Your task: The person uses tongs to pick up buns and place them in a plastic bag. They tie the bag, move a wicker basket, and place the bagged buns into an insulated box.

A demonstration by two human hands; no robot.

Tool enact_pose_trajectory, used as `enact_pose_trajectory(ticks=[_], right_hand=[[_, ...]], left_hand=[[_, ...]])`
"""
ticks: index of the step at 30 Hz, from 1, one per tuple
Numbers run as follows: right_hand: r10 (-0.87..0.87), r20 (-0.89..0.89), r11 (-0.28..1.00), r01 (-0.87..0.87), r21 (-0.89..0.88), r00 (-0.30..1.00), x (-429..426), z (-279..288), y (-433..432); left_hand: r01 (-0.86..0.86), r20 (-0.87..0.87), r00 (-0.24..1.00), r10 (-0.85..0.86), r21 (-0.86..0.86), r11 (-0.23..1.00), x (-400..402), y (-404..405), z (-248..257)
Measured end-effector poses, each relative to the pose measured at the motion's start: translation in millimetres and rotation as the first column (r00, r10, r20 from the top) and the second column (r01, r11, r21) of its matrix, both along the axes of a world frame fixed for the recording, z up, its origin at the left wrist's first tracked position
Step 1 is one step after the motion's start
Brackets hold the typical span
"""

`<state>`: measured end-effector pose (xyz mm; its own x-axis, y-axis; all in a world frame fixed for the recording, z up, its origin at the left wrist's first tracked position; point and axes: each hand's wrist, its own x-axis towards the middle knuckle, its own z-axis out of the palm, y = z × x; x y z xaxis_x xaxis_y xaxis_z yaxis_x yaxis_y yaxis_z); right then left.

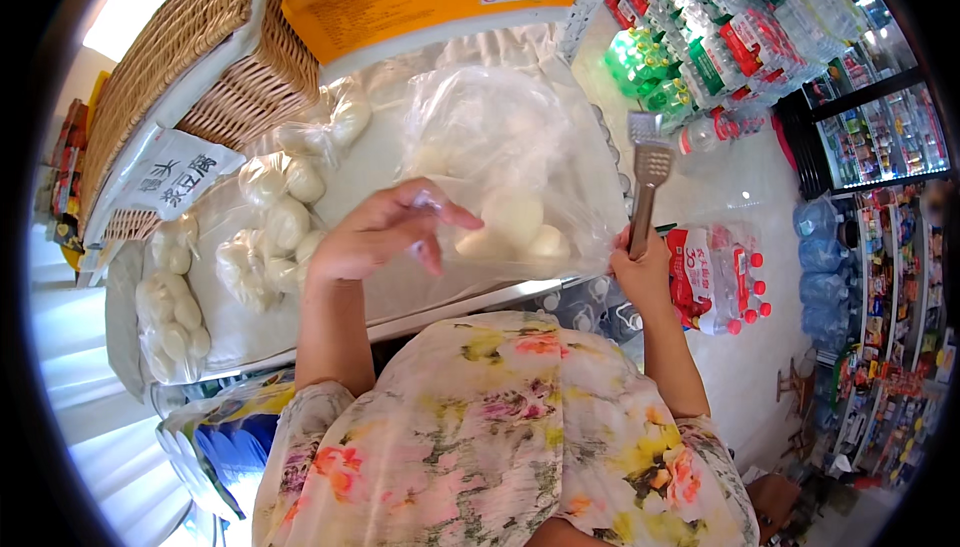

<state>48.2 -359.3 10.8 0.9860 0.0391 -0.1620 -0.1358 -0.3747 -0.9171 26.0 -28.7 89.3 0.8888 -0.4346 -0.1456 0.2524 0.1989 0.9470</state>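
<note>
A large clear plastic bag (510, 126) lies spread on the cloth-covered table, with several round white buns (517, 217) inside its near part. My left hand (390, 228) hovers at the bag's left side, slightly blurred, its fingers bent and apart with nothing visible between them. Metal food tongs (651, 168) stick up from my right hand (641, 265), which is closed around their handle. The same hand is at the bag's right corner and seems to pinch the plastic there. Left of my left hand sit tied bags of white buns (281, 220).
More bagged buns (174, 314) lie at the table's left end. A wicker basket (251, 96) with a written sign (176, 172) and an orange box (435, 6) stand at the back. On the floor at right are bottle packs (701, 277) and stacked drinks (720, 36).
</note>
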Motion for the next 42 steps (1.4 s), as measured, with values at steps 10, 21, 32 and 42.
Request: enact_pose_trajectory(ticks=[10,21,32,42], right_hand=[[0.098,-0.063,0.960,-0.111,-0.257,0.993,14.7,15.4,-16.3],[0.575,0.174,0.644,-0.311,-0.699,0.799,71.5,34.3,90.4],[0.677,0.105,0.353,-0.196,-0.915,0.729,83.5,12.5,121.6],[0.887,0.231,0.268,-0.038,-0.963,0.401,111.6,4.0,136.4]], left_hand=[[0.320,-0.006,0.945,-0.326,0.202,0.926,-4.6,-9.7,-56.8],[-0.651,0.642,0.742,0.190,0.759,-0.021,39.6,18.7,-136.4],[-0.651,0.517,0.716,0.470,0.738,0.180,24.8,35.2,-143.3],[-0.611,0.354,0.686,0.636,0.755,0.238,27.4,46.9,-164.9]])
